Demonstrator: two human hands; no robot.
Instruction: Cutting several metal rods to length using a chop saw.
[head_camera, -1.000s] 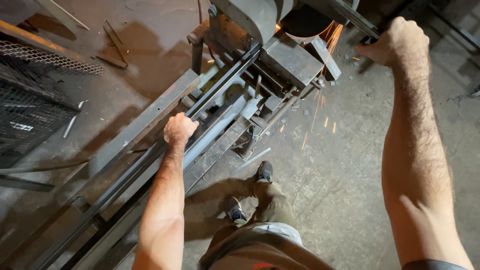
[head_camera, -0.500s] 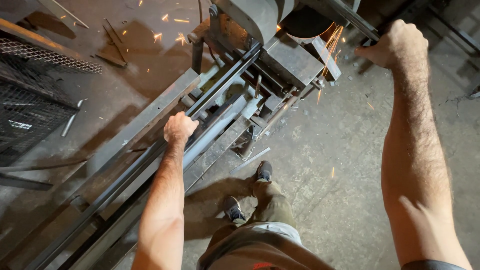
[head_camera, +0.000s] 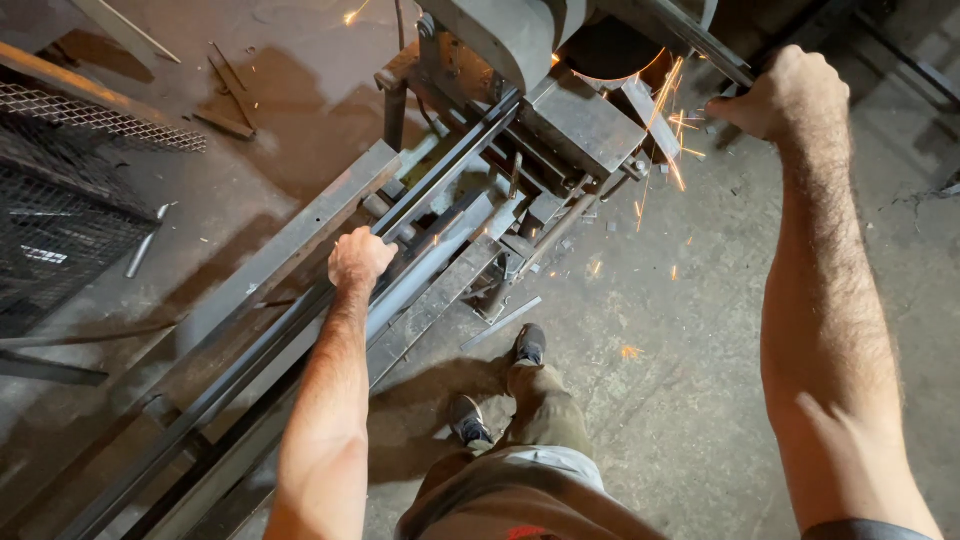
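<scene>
Long dark steel bar stock (head_camera: 300, 330), narrow and straight, laid on the grey metal feed rack (head_camera: 290, 240) and running diagonally from the lower left up into the grey chop saw (head_camera: 520, 60) at the top centre. Left hand (head_camera: 360, 258) clenched over the bar partway along its length, knuckles up, fingers (head_camera: 378, 238) wrapped round the upper edge, forearm stretched straight down toward the camera. Right hand (head_camera: 785, 95) closed in a fist around the dark saw handle (head_camera: 700, 40), which slants down from the saw head; handle mostly hidden by the fist. Spinning cut-off disc (head_camera: 610, 60) partly visible under the grey guard, rim glowing orange where it meets the metal. Orange sparks (head_camera: 665, 110) spraying down and right from the cut, a few scattered on the stained concrete floor (head_camera: 680, 380) and one burst at the top beside the machine. Grey steel clamp block (head_camera: 585, 125) just beside the disc, above the bar. Black expanded-metal mesh panels (head_camera: 60, 210) stacked at the left edge, well apart from the hands. Short metal offcuts (head_camera: 225, 95) lying on the floor at upper left. Two dark shoes (head_camera: 495, 385) and olive trousers below, standing between the rack and the open floor
</scene>
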